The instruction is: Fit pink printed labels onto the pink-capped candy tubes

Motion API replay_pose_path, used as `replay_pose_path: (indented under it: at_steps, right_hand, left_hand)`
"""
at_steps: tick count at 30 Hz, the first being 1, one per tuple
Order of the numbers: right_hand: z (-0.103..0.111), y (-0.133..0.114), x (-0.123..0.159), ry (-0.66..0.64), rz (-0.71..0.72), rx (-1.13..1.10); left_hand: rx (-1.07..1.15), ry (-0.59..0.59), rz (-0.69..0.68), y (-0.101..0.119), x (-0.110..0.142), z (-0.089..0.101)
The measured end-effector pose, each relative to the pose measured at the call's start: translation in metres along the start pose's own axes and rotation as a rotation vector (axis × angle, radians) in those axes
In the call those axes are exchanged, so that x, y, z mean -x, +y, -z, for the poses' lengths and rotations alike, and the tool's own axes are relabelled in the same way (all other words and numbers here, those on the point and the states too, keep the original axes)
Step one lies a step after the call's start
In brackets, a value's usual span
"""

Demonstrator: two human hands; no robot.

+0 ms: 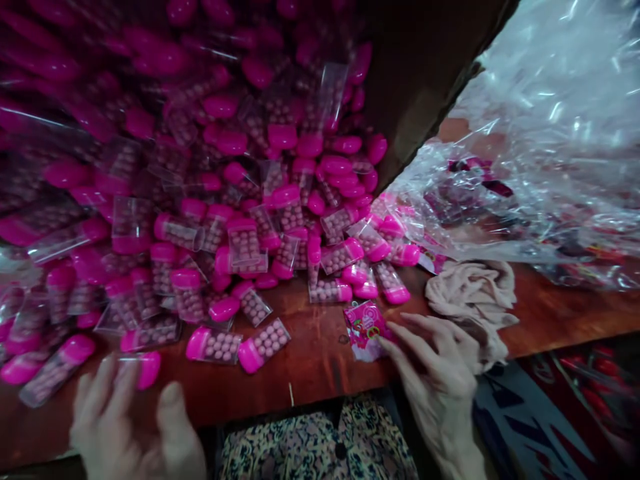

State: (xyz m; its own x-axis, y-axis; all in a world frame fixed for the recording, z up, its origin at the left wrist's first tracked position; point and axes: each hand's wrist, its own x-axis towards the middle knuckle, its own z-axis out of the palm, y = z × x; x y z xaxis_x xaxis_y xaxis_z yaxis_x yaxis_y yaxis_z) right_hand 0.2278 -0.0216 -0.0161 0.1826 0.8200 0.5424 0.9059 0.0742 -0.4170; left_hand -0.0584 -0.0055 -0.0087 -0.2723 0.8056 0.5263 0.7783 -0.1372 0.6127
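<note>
My left hand (133, 427) is at the front left, somewhat blurred, its thumb held apart from its fingers. Its fingertips overlap a small clear container with a pink cap (149, 369); contact is hard to judge. On the right, my right hand (440, 373) has its fingers stretched out and apart. Thumb and fingertips meet the right edge of a small pink printed packet (367, 330) that lies on the table. Between the hands lie two pink-capped containers of pale pink beads (265, 343) (215, 345). Behind them rises a large heap of the same containers (245, 243).
A dark upright panel with a ragged edge (425, 87) stands beside the heap. Clear plastic wrappers (540, 133) pile up at the right. A crumpled beige cloth (473, 293) lies by my right hand on the reddish-brown table (315, 367). Printed sacking (530, 413) shows below the edge.
</note>
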Motion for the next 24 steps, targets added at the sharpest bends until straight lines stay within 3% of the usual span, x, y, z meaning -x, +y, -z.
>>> replay_pose_path:
  at_steps: [2,4,7,11,15,19,21,24]
  right_hand:
    - [-0.008,0.000,0.002,-0.024,0.014,-0.026]
    - [-0.014,0.002,0.005,-0.015,0.006,-0.030]
    - [-0.017,0.003,0.008,0.012,0.008,-0.024]
    - [-0.017,0.002,0.008,0.026,0.003,-0.030]
    - [-0.018,0.003,0.006,0.017,-0.040,-0.070]
    - [-0.012,0.000,0.003,0.100,-0.076,-0.083]
    - [-0.007,-0.005,0.001,0.137,-0.052,-0.071]
    - [0.001,-0.014,-0.002,0.147,0.042,-0.075]
  left_hand:
    - [-0.040,-0.049,-0.148,0.026,0.006,-0.007]
    - [0.027,-0.194,-0.265,0.050,0.014,-0.019]
    - [0.207,-0.302,-0.337,0.075,0.029,-0.041]
    - [0.324,-0.401,-0.455,0.084,0.042,-0.062]
    - [0.334,-0.431,-0.447,0.085,0.041,-0.069]
    - [0.432,-0.462,-0.305,0.094,0.029,-0.070]
    - [0.543,-0.534,-0.098,0.101,0.021,-0.072]
    - [0.777,-0.776,0.322,0.111,0.009,-0.078]
